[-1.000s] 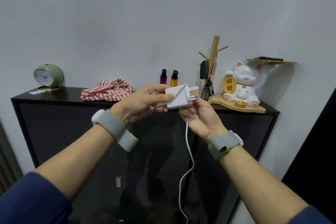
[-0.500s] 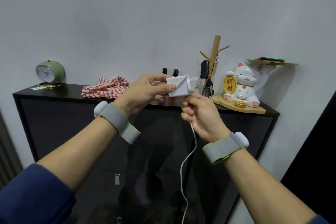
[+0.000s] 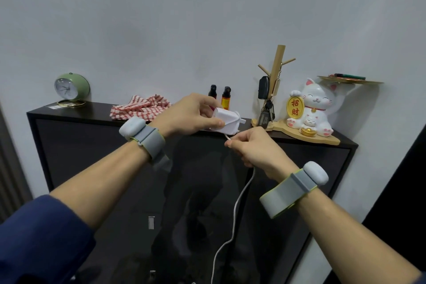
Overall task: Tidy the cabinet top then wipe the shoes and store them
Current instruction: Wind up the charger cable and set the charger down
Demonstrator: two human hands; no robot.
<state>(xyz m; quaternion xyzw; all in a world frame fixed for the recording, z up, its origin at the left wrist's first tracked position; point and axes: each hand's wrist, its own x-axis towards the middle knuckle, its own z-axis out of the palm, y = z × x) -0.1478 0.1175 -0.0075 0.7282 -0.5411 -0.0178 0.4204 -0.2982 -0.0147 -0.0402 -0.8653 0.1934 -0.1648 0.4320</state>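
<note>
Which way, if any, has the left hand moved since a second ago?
Yes, upward: the left hand, holding the charger, was below the dark bottle; now it covers that bottle's base.

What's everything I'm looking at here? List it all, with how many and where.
Cabinet: 1, dark brown, against the wall.
Alarm clock: 1, green, cabinet top, left end.
Cloth: 1, red-and-white checked, right of the clock.
Small bottles: 2, dark and orange, back centre.
Key stand: 1, wooden, right of the bottles.
Lucky cat: 1, white, cabinet top, right end.
Tray: 1, gold, far right.
Charger: 1, white, held at the cabinet's front edge.
Cable: 1, white, hanging from the charger.
Wristbands: 2, grey, one per wrist.
Left hand: 1, fingers grip the charger.
Right hand: 1, fingers pinch the cable.
</note>
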